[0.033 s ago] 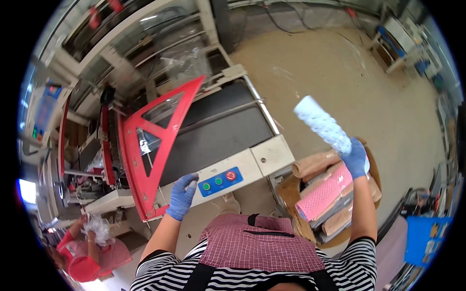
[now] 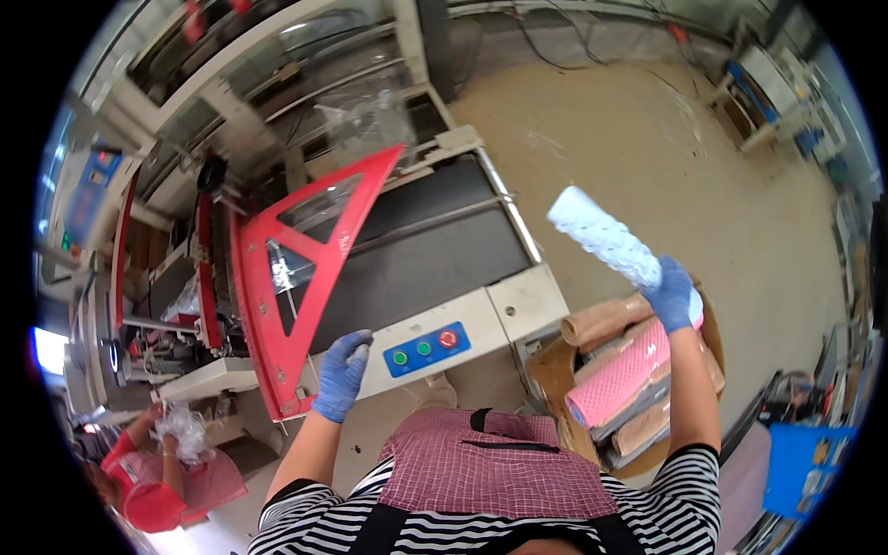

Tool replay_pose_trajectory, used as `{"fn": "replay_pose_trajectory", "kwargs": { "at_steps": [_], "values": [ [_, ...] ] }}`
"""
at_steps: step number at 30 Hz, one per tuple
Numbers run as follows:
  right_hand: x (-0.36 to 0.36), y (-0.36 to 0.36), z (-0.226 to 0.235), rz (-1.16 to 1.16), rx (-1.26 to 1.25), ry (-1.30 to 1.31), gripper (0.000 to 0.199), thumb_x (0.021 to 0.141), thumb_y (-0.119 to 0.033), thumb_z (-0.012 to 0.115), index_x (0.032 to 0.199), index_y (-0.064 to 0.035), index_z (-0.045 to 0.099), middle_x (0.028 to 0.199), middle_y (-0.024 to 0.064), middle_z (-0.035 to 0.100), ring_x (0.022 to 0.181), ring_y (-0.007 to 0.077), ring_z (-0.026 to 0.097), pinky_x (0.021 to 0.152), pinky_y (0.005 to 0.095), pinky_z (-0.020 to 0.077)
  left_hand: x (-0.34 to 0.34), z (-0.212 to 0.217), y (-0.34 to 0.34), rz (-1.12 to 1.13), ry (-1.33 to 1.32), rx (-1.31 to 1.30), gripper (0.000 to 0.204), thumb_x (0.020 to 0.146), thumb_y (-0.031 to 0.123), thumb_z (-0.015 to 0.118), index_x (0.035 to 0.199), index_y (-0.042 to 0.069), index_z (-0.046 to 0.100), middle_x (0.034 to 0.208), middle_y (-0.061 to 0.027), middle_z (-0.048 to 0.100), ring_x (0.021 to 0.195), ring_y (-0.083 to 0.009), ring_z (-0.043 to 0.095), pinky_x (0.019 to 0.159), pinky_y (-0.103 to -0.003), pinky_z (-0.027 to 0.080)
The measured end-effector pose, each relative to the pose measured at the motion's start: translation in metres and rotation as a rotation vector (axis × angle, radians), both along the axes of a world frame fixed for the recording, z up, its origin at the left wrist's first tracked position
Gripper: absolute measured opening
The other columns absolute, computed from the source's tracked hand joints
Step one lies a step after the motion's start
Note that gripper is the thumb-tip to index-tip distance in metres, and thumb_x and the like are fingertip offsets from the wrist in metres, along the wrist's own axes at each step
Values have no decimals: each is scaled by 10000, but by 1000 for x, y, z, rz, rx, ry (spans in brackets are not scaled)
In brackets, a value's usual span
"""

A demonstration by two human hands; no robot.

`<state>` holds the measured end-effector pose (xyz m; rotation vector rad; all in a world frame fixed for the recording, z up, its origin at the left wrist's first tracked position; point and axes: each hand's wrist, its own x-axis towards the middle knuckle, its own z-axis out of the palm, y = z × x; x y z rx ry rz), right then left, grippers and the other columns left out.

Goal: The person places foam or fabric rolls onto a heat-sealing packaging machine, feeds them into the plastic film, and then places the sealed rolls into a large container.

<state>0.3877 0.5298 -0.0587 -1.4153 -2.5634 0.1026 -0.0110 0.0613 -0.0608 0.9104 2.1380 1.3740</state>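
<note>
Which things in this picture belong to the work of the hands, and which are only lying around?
Belonging, it seems:
light blue roll, in the right hand
cardboard box of rolls, by that hand
machine with red frame, beside the left hand

Probably just around:
white table, far right
blue panel, lower right

At three o'clock, the right hand (image 2: 672, 296) hides part of the pale blue roll (image 2: 606, 238); at four, the forearm (image 2: 696, 393) covers some carton (image 2: 553, 370) contents. At eight, the dark rim crops the co-worker (image 2: 155, 495). Toward nine, a control panel (image 2: 91, 208) blurs.
</note>
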Motion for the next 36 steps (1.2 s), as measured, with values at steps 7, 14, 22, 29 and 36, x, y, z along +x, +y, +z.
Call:
{"fn": "replay_pose_trajectory", "kwargs": {
  "at_steps": [7,14,22,29,36],
  "values": [
    [-277,41,-27,355,111,-207,593,666,-206,740,1233,-122,590,1147,146,600,1133,325,536,997,465,380,-82,25,-85,397,-43,118,214,934,73,580,1124,-2,644,1039,-95,675,974,-163,633,896,-300,494],
    [-493,-44,-54,884,34,-128,558,594,-177,775,1120,-117,601,1114,125,581,1086,337,532,954,443,408,-117,11,-170,704,21,-27,211,929,56,561,1112,14,658,1032,-90,677,959,-151,634,863,-275,495],
    [-534,-102,-84,782,-438,44,713,632,-185,860,1265,-75,550,1202,147,606,1134,327,565,986,405,457,-137,3,-181,741,-114,157,208,924,67,594,1116,20,662,1030,-88,683,951,-157,645,854,-275,498],
    [-460,-78,-86,734,-184,48,764,694,-97,805,1367,10,459,1329,223,527,1254,345,501,1090,365,385,-137,-20,-170,674,-116,167,228,937,68,577,1146,7,641,1043,-100,677,965,-170,642,856,-293,502],
    [-351,-91,-99,452,-500,111,697,760,-74,759,1377,24,450,1367,214,515,1293,324,480,1097,361,363,-112,6,-155,766,-496,277,231,953,72,554,1161,5,630,1058,-88,669,996,-157,628,893,-289,493]
  ]
}}
